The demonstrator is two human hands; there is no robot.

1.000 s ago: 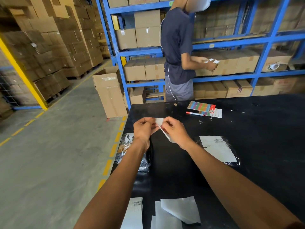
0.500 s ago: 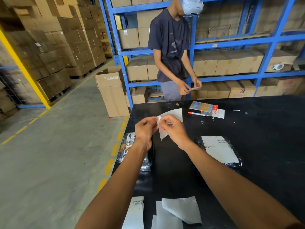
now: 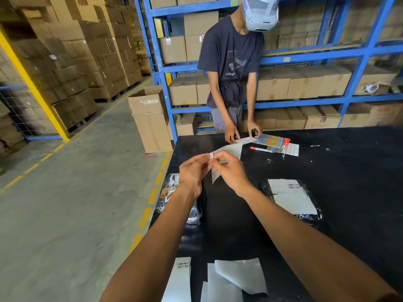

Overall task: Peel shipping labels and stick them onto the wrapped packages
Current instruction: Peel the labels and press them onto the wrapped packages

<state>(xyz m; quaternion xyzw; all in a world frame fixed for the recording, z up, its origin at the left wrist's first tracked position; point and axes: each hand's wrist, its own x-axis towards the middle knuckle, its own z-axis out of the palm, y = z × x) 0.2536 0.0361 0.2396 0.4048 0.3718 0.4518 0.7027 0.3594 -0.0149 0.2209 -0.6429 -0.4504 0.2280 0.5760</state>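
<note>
Left hand [image 3: 193,172] and right hand [image 3: 231,171] both raised over the black table [image 3: 349,162], fingertips pinched on the same shipping label [image 3: 229,150] at its corner. Unlabelled wrapped package [image 3: 174,192] below the left wrist, at the table edge. Labelled package [image 3: 292,199] right of it. Loose label sheets [image 3: 237,277] at the near edge. Second person [image 3: 233,68] opposite, hands on the table.
</note>
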